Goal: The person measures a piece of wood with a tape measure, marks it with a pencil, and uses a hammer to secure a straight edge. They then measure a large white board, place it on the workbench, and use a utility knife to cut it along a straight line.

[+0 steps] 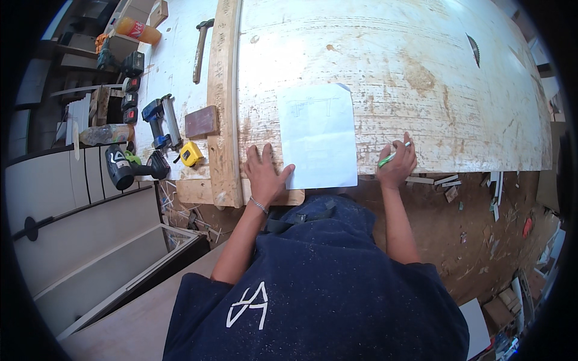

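Note:
A sheet of white paper (319,141) with a faint line drawing near its top lies on the worn white worktop (397,36), its lower edge at the table's front. My left hand (267,174) rests on the tabletop to its left, fingers spread, with the thumb at the paper's lower left edge. To the right of the sheet, my right hand (397,163) is closed around a green pen (387,159) and lies near the front edge of the table. The pen is apart from the paper.
A long wooden board (224,102) runs front to back. Left of it lie a hammer (199,57), a reddish-brown block (201,122), a yellow tape measure (191,154), a nail gun (158,125) and a cordless drill (123,167). A toothed saw blade (474,50) protrudes at far right.

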`<action>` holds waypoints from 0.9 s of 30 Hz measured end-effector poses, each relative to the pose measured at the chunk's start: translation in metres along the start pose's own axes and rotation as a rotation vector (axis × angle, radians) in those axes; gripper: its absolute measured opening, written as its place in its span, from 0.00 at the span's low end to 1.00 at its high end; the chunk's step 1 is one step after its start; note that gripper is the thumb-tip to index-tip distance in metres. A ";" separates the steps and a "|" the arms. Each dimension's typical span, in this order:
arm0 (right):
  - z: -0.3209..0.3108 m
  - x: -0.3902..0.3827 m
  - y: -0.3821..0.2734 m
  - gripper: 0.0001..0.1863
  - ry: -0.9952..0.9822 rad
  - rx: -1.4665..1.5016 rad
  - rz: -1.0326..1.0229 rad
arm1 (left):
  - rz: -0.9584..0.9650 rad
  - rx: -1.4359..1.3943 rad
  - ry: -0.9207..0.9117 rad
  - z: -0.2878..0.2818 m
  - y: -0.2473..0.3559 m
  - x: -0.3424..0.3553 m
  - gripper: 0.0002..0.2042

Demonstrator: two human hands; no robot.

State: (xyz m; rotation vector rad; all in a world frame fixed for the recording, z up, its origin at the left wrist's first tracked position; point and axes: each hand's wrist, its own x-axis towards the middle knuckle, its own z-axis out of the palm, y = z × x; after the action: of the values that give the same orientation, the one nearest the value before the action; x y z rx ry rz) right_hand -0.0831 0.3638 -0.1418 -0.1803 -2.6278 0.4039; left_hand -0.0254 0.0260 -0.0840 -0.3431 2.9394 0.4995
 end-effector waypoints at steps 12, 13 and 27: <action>0.004 -0.002 0.003 0.10 0.004 -0.007 0.014 | 0.016 0.003 0.018 0.004 -0.002 0.001 0.44; 0.004 -0.003 0.004 0.10 0.008 -0.008 0.013 | 0.018 0.003 0.019 0.004 -0.002 0.001 0.44; 0.005 -0.003 0.006 0.09 0.009 0.037 0.036 | 0.018 -0.102 -0.012 -0.007 -0.004 0.005 0.40</action>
State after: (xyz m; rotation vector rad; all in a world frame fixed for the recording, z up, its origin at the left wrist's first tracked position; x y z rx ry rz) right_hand -0.0823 0.3672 -0.1492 -0.2163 -2.6097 0.4627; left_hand -0.0296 0.0195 -0.0795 -0.3238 2.9150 0.6531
